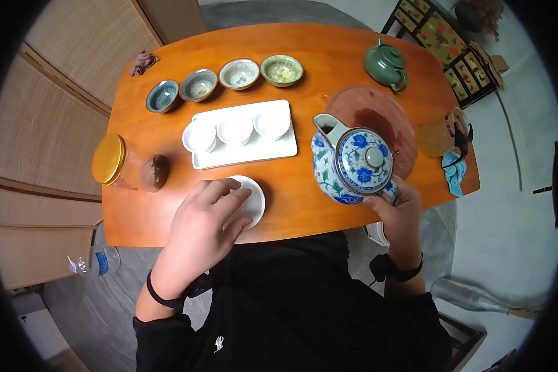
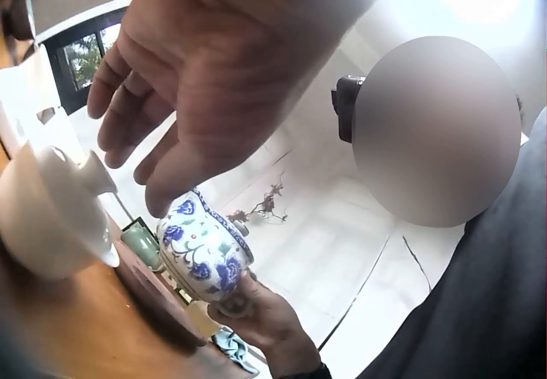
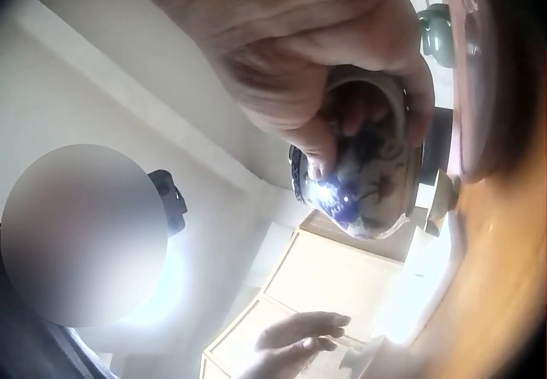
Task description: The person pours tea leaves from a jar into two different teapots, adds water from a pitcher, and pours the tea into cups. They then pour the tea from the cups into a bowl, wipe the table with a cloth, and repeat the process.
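My right hand (image 1: 399,214) grips the handle of a white teapot (image 1: 325,164) with blue flowers, thumb and fingers curled round it. The teapot is held up over the table's right front, its lid on and spout pointing away to the left. In the right wrist view the fingers pass through the handle loop beside the teapot's flowered body (image 3: 367,195). My left hand (image 1: 204,214) hovers over a white lidded tea bowl (image 1: 258,201), fingers loosely bent. The left wrist view shows that tea bowl (image 2: 51,217) and its knob apart from the fingertips.
Behind stands a white tray (image 1: 241,156) bearing three white cups. Several glazed bowls (image 1: 240,74) line the far side. A green teapot (image 1: 387,65), a round reddish board (image 1: 403,124), a glass pitcher (image 1: 437,136) and a blue cloth (image 1: 454,177) lie right; a gold-lidded jar (image 1: 108,161) left.
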Available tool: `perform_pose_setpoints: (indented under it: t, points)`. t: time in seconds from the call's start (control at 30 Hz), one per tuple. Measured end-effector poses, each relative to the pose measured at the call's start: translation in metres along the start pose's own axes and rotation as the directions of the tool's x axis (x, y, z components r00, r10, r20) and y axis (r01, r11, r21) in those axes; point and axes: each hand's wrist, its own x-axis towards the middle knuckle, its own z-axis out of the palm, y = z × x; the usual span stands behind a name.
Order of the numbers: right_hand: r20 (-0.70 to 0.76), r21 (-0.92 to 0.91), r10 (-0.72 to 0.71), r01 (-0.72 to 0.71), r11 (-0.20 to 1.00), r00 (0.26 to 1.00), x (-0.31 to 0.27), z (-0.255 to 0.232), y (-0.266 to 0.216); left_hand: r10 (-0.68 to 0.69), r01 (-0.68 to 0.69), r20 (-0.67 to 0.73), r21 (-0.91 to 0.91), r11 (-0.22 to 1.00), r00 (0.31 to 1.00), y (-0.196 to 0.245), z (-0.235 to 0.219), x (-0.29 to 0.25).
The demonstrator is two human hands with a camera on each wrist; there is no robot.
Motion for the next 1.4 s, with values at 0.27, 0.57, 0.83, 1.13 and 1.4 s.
perform_pose_setpoints:
  t: [0.27,0.57,0.83,1.13,1.4]
  points:
    - [0.043,-0.011,-0.019,0.02,1.0,0.999,-0.009,0.013,-0.004,0.05,-0.051,-0.021,-0.023,0.998,0.999,-0.022,0.016,-0.004]
    - [0.122,-0.171,-0.178,0.198,0.965,0.976,-0.012,0.012,-0.011,0.197,-0.194,-0.046,-0.495,0.847,0.979,0.033,-0.011,0.003]
    - [0.24,-0.292,-0.222,0.289,0.912,0.945,-0.023,0.008,-0.029,0.31,-0.229,0.064,-0.538,0.811,0.949,0.052,0.025,-0.004]
    - [0.379,-0.406,-0.17,0.328,0.853,0.91,-0.031,0.016,-0.054,0.239,-0.163,0.09,-0.501,0.85,0.967,0.044,0.031,-0.034]
    - [0.427,-0.477,-0.076,0.296,0.827,0.901,-0.016,0.034,-0.077,0.212,-0.153,0.035,-0.579,0.801,0.977,0.022,0.037,-0.043]
